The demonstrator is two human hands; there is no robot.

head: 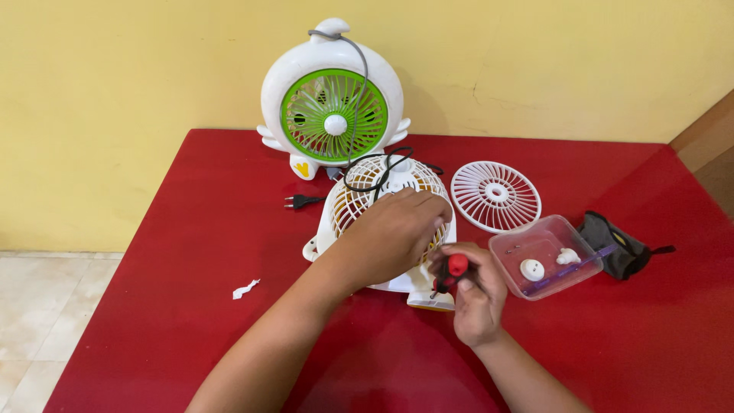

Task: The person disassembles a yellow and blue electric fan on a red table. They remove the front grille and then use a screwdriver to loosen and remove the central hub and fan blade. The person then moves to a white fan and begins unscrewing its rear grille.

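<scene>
A white and yellow small fan (359, 191) lies on its back on the red table (191, 229), its black cord coiled on top. My left hand (394, 233) rests flat on the fan's grille and presses on it. My right hand (474, 294) grips a red and black screwdriver (451, 271), whose tip points down at the fan's lower right edge. A loose white round grille (495, 196) lies to the right of the fan.
A white fan with a green grille (333, 103) stands upright against the yellow wall. A clear plastic tub (569, 275) holds small white parts. A dark pouch (615, 243) lies beside it. A black plug (300, 202) and a white scrap (245, 289) lie at left.
</scene>
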